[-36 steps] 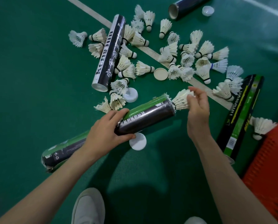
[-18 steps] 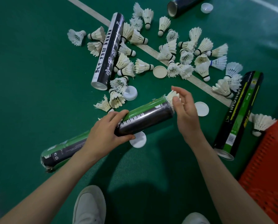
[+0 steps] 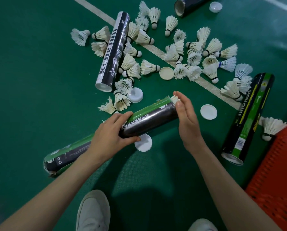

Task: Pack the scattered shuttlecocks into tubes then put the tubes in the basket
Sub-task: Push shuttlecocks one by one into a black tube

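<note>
the left hand wraps its grip around the green and black tube, held tilted above the green floor. the right hand, fingers flat and open, presses a shuttlecock into the tube's mouth. loose shuttlecocks lie scattered beyond; the orange basket sits at right.

Left of the black tube the green floor lies bare, so my hand could pass there freely. Right of that tube, scattered shuttlecocks crowd the floor, touching one another. Nearer me than it, white lids and the tube I hold block the way.
</note>
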A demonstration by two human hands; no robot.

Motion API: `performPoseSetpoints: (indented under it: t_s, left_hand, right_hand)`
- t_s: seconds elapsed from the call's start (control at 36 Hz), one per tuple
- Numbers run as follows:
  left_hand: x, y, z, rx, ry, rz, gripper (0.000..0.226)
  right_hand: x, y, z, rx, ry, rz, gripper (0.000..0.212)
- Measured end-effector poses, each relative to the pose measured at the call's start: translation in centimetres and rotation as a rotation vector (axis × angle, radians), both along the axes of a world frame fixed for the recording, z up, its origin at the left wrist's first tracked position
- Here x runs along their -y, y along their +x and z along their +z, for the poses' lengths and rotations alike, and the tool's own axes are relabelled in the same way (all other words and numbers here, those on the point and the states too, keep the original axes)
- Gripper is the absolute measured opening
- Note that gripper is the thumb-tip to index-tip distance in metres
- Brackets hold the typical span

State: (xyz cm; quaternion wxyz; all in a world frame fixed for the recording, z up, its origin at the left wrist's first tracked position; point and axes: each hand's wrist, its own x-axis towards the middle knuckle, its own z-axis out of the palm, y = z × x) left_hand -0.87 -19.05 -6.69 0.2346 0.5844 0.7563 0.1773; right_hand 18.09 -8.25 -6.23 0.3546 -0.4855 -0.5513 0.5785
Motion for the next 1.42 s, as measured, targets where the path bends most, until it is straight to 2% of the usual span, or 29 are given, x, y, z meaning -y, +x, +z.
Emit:
performPoseSetpoints:
  t_s: [0.19, 0.28, 0.36, 0.47, 0.56, 0.64, 0.69, 0.78, 0.86, 0.97, 1.08, 1.11, 1.17, 1.19, 1.25, 1.33, 1.42]
  left_hand:
    - [0.0, 0.0, 0.0, -0.011, -0.018, 0.011, 0.080]
    - [0.3, -0.3, -0.2, -0.006, -0.069, 0.030, 0.081]
    - [0.7, -0.3, -0.6, -0.027, -0.119, 0.029, 0.081]
    - [1.2, -1.3, -1.1, -0.027, -0.170, 0.114, 0.084]
    - [1.5, -1.8, -1.4, 0.002, -0.182, 0.133, 0.085]
    - [1.8, -1.6, -1.5, 0.001, -0.200, 0.086, 0.083]
    - [2.1, -1.4, -1.6, 0.005, -0.204, 0.083, 0.082]
    - [2.4, -1.5, -1.8, 0.049, -0.204, 0.116, 0.083]
    - [2.4, -1.5, -1.8, 0.047, -0.224, 0.102, 0.084]
    - [2.5, -1.8, -1.7, 0.043, -0.202, 0.113, 0.082]
    - [2.6, -2.6, -1.7, 0.038, -0.181, 0.211, 0.082]
    - [2.6, -2.8, -1.6, 0.035, -0.178, 0.241, 0.082]
    - [2.6, -3.2, -1.6, 0.040, -0.177, 0.287, 0.083]
    - [2.6, -3.3, -1.6, 0.043, -0.179, 0.301, 0.084]
    - [2.6, -3.3, -1.7, 0.042, -0.189, 0.312, 0.085]
    - [2.7, -3.1, -1.8, 0.023, -0.223, 0.300, 0.085]
    - [3.0, -2.9, -1.9, -0.006, -0.251, 0.276, 0.082]
  right_hand:
    - [-0.7, 0.5, -0.6, -0.067, -0.050, -0.031, 0.033]
    - [-1.1, 0.8, -1.6, 0.002, -0.102, -0.049, 0.005]
    - [-1.2, 1.1, -2.7, 0.106, -0.088, -0.071, 0.014]
    - [-2.1, 1.6, -3.1, 0.097, -0.147, -0.245, 0.007]
    - [-2.0, 1.5, -3.8, 0.131, -0.167, -0.115, 0.003]
    - [-1.4, 0.6, -4.2, 0.249, -0.144, 0.054, 0.018]
    - [-1.2, 0.1, -4.2, 0.270, -0.127, 0.070, 0.023]
    - [-1.0, -0.1, -4.5, 0.277, -0.092, 0.042, 0.017]
    - [-1.3, -0.4, -4.7, 0.374, 0.032, 0.019, 0.016]
    - [-2.8, -0.1, -4.8, 0.394, 0.046, -0.175, 0.018]
    - [-4.6, 0.1, -5.2, 0.319, -0.111, -0.320, 0.017]
    - [-4.8, -0.1, -5.0, 0.229, -0.206, -0.322, 0.016]
    - [-4.8, -0.6, -4.9, 0.097, -0.374, -0.267, 0.031]
    - [-4.4, -0.8, -5.0, 0.111, -0.398, -0.209, 0.034]
    - [-3.0, -1.0, -6.0, 0.248, -0.311, -0.105, 0.035]
    - [0.3, -1.4, -7.7, 0.478, -0.080, -0.071, 0.050]
    - [3.4, -1.7, -8.4, 0.544, 0.045, -0.017, 0.049]
